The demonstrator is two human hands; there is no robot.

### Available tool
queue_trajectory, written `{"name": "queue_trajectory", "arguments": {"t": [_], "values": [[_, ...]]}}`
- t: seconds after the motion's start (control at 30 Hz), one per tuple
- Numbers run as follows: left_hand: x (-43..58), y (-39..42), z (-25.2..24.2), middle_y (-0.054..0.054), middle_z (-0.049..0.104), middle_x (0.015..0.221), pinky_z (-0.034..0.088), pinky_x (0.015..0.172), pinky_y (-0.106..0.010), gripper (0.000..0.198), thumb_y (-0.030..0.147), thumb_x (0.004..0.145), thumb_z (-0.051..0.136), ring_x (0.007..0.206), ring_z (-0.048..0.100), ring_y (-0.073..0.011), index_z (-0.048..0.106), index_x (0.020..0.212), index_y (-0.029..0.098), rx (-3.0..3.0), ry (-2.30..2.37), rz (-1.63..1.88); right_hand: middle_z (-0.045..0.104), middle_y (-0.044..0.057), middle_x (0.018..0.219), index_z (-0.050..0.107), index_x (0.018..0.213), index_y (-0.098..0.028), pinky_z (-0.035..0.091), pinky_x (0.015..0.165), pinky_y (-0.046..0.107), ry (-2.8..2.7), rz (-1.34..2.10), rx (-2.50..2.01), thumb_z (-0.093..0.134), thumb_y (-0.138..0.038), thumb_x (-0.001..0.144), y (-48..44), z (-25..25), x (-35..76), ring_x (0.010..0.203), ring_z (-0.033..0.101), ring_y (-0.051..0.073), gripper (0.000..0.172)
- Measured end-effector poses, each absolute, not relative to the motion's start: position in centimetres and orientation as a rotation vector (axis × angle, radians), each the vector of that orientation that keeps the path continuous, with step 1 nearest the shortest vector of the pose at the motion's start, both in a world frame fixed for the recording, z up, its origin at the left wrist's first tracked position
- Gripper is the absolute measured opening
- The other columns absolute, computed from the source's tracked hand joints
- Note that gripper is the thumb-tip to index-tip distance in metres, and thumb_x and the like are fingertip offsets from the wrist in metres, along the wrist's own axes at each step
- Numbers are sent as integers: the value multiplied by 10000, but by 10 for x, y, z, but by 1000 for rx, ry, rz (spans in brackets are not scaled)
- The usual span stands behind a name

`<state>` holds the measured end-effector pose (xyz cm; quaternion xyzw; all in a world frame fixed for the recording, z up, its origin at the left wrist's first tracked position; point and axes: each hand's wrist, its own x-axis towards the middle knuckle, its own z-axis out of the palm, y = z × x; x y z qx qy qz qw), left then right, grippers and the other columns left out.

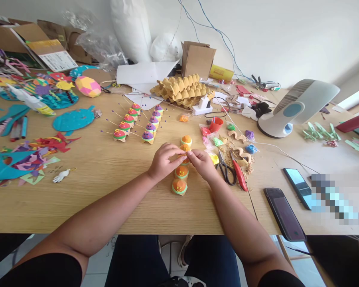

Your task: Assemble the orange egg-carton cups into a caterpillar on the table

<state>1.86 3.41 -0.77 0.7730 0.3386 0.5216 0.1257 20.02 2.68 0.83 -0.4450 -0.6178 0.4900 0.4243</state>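
In front of me stands an orange egg-carton strip (180, 186) of several domes, trimmed with light green and yellow smiling faces. My left hand (165, 160) and my right hand (201, 162) meet over its middle domes, thumbs and fingertips pinched together. Whatever lies between the fingertips is too small to make out. The hands partly hide the domes beneath them. Farther back to the left are two more decorated strips: a red and green one (125, 126) and a purple one (151, 127), with purple-tipped sticks poking out of their sides.
Right of my hand lie black scissors (226, 169), a red cutter (240, 171), bags of coloured clay (206, 129) and a red cup (216, 124). Two phones (284, 211) and a fan (296, 107) stand farther right. Paper scraps (32, 159) cover the left; egg trays (182, 89) are behind.
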Motion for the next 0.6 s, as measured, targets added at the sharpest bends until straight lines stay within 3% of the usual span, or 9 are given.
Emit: {"name": "queue_trajectory", "arguments": {"t": [0.2,0.37,0.6], "values": [[18,32,-5,-18,723,837,498,777,-330,55,229,914,692,796,631,-157,739,889,213,2278,994,1549,482,-12,589,631,647,-178,302,549,278,-1485,1288,-1107,585,-733,835,28,6,201,577,392,115,588],[17,33,-5,-16,715,821,489,766,-324,56,231,914,698,788,627,-155,751,920,215,2279,1005,1600,580,-11,687,702,782,-179,295,542,257,-1390,1393,-1045,778,-615,727,28,4,200,586,391,94,446],[17,32,-7,-25,725,873,510,795,-332,123,256,927,673,828,637,-164,755,1015,233,2270,1020,1551,493,-53,582,698,778,-175,212,502,256,-1225,1481,-1047,827,-560,669,31,3,201,516,301,69,420]]}}
